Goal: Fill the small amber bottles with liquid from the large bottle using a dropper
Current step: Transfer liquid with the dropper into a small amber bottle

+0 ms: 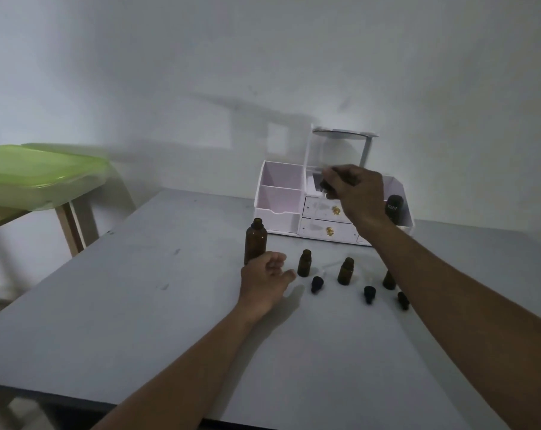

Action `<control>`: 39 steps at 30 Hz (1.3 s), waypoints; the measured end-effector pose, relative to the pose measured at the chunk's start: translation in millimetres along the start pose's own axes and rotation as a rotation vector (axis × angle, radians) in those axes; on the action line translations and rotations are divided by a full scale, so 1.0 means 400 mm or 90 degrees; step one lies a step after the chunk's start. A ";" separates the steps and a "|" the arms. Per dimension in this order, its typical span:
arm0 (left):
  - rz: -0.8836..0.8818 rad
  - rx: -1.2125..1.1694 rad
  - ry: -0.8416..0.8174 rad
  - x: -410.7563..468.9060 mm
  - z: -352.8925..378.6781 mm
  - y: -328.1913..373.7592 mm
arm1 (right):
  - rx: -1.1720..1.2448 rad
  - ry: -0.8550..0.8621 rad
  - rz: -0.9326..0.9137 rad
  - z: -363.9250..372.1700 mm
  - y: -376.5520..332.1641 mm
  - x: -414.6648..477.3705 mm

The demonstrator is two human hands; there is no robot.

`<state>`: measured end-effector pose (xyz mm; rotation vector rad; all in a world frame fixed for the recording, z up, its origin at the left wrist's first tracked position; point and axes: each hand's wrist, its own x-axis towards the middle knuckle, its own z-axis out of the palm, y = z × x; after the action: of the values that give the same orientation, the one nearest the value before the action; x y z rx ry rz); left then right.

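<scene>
Grey counter (145, 305) carries a big bottle (255, 240) and small bottles (304, 263). Left hand (264, 282) rests beside the big bottle, fingers loosely spread. Right hand (354, 193), raised, pinches a dropper (325, 184) above the organizer (281, 200).

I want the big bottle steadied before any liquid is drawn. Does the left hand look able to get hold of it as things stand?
Probably yes. The left hand lies open right beside the large amber bottle, at its base, with nothing between them; the nearest small bottle stands off to its other side.
</scene>
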<state>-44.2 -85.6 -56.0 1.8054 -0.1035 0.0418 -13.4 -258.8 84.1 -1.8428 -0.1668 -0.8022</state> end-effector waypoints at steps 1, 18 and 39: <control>0.001 0.004 -0.010 0.006 0.013 0.005 | -0.010 -0.001 0.000 -0.002 0.013 -0.006; 0.054 0.100 -0.030 0.071 0.089 0.046 | -0.081 -0.026 0.025 0.026 0.104 -0.038; 0.071 0.141 -0.026 0.067 0.091 0.048 | -0.120 -0.030 0.000 0.026 0.111 -0.038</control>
<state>-20.3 -126.6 -43.8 2.0208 -0.2354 0.0990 0.2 -264.9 38.2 -2.0402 -0.1247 -0.7967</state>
